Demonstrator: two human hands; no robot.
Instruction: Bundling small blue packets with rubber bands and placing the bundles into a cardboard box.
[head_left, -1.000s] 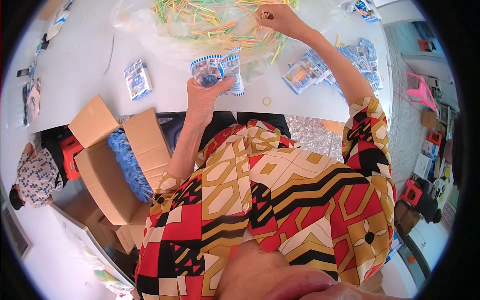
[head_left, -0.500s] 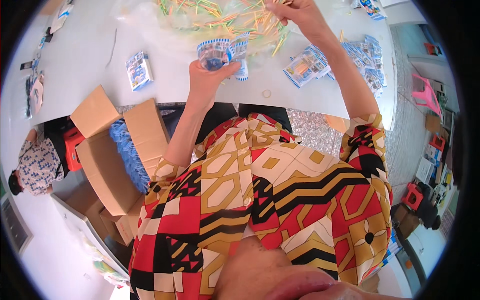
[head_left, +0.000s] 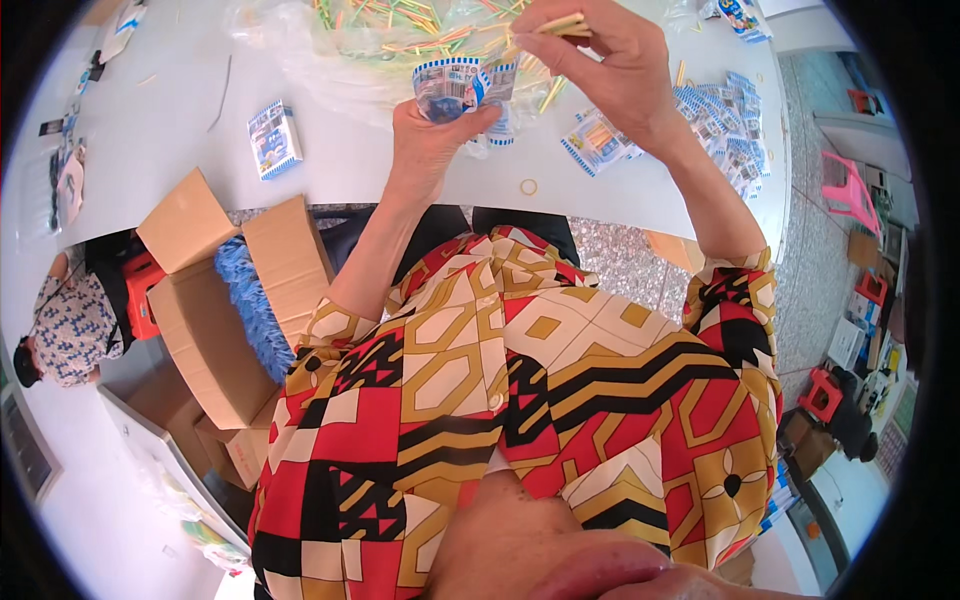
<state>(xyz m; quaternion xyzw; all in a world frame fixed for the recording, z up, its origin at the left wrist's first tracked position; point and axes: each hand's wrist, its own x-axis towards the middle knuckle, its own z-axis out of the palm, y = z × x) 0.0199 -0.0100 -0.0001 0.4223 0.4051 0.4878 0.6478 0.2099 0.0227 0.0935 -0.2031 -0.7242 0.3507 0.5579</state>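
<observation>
My left hand (head_left: pixel 430 150) pinches a small blue-and-white plastic packet (head_left: pixel 447 92), its mouth spread apart and facing the far side of the table. Close beside that mouth, my right hand (head_left: pixel 615 75) is closed round a small bundle of thin pale-yellow sticks (head_left: pixel 568 27). Beyond both hands lies a loose heap of thin green, yellow and orange sticks (head_left: pixel 400 18) on clear plastic sheeting (head_left: pixel 290 40). Part of the heap is hidden behind my right hand.
To the right lies a pile of flat blue-and-white packets (head_left: pixel 735 130). A boxy packet (head_left: pixel 274 140) stands left, and a rubber band (head_left: pixel 528 186) lies near the table edge. Below left is an open carton (head_left: pixel 205 340) with blue fluffy material. Another person (head_left: pixel 75 320) is at far left.
My right hand has come from the stick heap toward me and nearer the packet, bringing the bundle. My left hand has shifted slightly right with the packet.
</observation>
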